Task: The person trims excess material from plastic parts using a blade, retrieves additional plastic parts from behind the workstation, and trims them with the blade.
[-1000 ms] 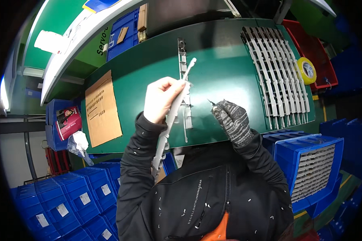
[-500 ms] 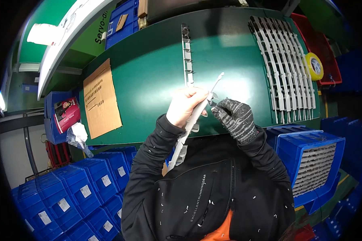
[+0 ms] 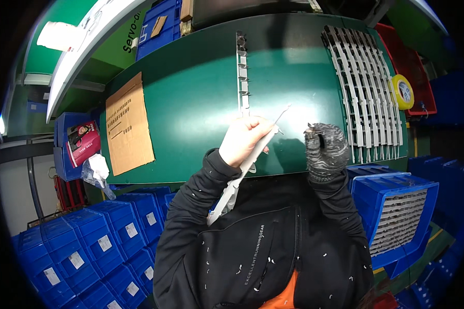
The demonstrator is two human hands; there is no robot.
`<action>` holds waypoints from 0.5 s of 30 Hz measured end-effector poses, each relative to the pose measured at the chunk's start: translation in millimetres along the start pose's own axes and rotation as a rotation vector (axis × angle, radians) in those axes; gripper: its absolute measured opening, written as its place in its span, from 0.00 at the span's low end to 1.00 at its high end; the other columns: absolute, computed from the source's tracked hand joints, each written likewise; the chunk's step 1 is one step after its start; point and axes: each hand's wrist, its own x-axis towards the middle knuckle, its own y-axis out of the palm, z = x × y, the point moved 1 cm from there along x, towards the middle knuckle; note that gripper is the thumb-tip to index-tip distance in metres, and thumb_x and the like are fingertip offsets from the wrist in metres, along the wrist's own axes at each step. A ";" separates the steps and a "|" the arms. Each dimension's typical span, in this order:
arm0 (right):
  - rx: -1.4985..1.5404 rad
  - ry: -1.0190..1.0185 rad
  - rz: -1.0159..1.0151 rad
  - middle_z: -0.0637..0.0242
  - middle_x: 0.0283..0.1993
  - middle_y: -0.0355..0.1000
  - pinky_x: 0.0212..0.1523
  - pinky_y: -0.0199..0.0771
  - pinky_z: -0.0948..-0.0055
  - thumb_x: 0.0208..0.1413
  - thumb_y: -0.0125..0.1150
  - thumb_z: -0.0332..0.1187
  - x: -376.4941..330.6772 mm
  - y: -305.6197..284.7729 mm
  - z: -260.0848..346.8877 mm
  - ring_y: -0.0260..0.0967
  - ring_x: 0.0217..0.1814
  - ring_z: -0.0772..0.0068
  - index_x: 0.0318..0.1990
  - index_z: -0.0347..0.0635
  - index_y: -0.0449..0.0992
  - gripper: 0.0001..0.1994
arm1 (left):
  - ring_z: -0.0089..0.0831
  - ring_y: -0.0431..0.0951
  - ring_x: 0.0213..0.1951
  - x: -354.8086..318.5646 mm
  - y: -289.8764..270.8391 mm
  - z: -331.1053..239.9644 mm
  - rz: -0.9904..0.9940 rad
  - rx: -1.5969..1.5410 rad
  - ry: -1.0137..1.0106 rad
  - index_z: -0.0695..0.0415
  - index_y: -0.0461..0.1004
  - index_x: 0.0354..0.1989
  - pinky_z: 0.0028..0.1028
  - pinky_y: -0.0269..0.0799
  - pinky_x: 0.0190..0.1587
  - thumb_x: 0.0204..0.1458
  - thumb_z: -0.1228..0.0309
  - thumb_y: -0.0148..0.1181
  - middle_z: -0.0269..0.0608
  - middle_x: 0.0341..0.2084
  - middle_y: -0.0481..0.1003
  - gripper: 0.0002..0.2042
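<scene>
My bare left hand (image 3: 246, 138) is closed around a long white slotted strip (image 3: 233, 189). The strip slants from the table's near edge, against my jacket, up to a thin tip beyond my fingers. Small tabs stick out along its side. My right hand (image 3: 327, 152), in a grey and black striped knit glove, is apart from the strip, to its right. Its fingers curl into a pinch, and whatever is between the fingertips is too small to make out. A similar strip with upright tabs (image 3: 243, 74) lies on the green table (image 3: 191, 103) beyond my left hand.
A row of grey-white strips (image 3: 368, 92) lies at the right, beside a yellow tape roll (image 3: 403, 92) and a red bin (image 3: 420, 77). A cardboard sheet (image 3: 130, 126) lies at the left. Blue crates (image 3: 100, 244) stand below left; another crate (image 3: 404, 180) at right holds strips.
My right hand has moved away from the strip to the right, its fingers curling together. My left hand keeps its hold; the strip has shifted only slightly.
</scene>
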 end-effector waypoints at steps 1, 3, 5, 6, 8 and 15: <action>0.002 -0.003 0.002 0.61 0.27 0.70 0.28 0.67 0.71 0.46 0.59 0.30 2.4 0.2 -1.1 0.68 0.27 0.67 0.29 0.38 0.73 0.06 | 0.19 0.69 0.17 -0.9 0.1 1.6 -0.026 0.012 -0.005 0.64 0.73 0.30 0.18 0.67 0.21 0.51 0.65 0.52 0.34 0.19 0.70 0.12; 0.122 0.032 0.037 0.62 0.20 0.68 0.22 0.64 0.74 0.44 0.61 0.29 8.5 2.4 -3.3 0.65 0.19 0.71 0.27 0.38 0.73 0.05 | 0.19 0.69 0.17 -2.0 0.4 3.5 -0.063 0.009 0.020 0.64 0.73 0.30 0.17 0.67 0.21 0.51 0.65 0.52 0.34 0.19 0.70 0.12; 0.195 0.266 0.173 0.64 0.19 0.67 0.22 0.63 0.76 0.44 0.61 0.29 7.1 4.3 -1.6 0.63 0.18 0.77 0.27 0.36 0.72 0.06 | 0.18 0.70 0.17 -3.3 1.9 3.9 -0.104 0.005 0.047 0.63 0.73 0.30 0.17 0.66 0.20 0.51 0.65 0.53 0.34 0.19 0.71 0.12; 0.366 0.441 0.230 0.66 0.18 0.66 0.21 0.62 0.77 0.45 0.61 0.29 2.3 8.7 -6.8 0.62 0.19 0.79 0.27 0.35 0.72 0.06 | 0.18 0.70 0.18 -4.0 3.4 3.5 -0.114 0.036 0.069 0.63 0.73 0.31 0.17 0.66 0.21 0.51 0.65 0.53 0.34 0.19 0.71 0.12; 0.497 0.575 0.316 0.71 0.19 0.66 0.21 0.61 0.80 0.47 0.59 0.31 -6.5 15.6 -14.8 0.59 0.20 0.85 0.28 0.35 0.72 0.07 | 0.18 0.70 0.18 -5.8 3.6 2.9 -0.131 0.066 0.094 0.63 0.73 0.31 0.17 0.66 0.21 0.51 0.66 0.53 0.34 0.19 0.71 0.12; 0.820 0.857 0.309 0.71 0.23 0.67 0.23 0.61 0.83 0.55 0.49 0.34 -12.2 15.3 -27.6 0.61 0.22 0.85 0.33 0.37 0.71 0.09 | 0.20 0.67 0.20 -61.3 -91.5 -69.0 -0.414 0.395 0.479 0.61 0.68 0.31 0.23 0.68 0.30 0.55 0.64 0.44 0.31 0.17 0.65 0.12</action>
